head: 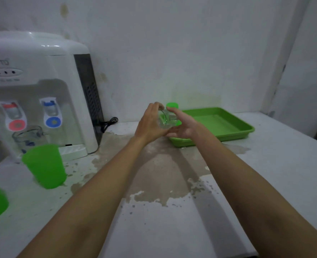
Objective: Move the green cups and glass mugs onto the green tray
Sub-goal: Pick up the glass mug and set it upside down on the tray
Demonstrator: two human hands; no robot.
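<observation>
- Risk of slipping: clear glass mug (pixel 165 120), tipped sideways between both hands just above the near-left corner of the green tray (pixel 234 131), over a wet-looking counter (pixel 265 174).
- Risk of knocking the green cup (pixel 172 105) just behind.
- Left hand (pixel 150 123) clasping the mug from the left, fingers curled over its top.
- Right hand (pixel 182 125) cupped under and beside, fingers extended against the glass.
- Arms outstretched, converging.

The tray (pixel 234 134) at centre right is glossy green plastic. The mug (pixel 166 120) mid-frame is clear glass. The desk (pixel 265 179) looks matt white, its paint worn rough and patchy in the middle.
</observation>
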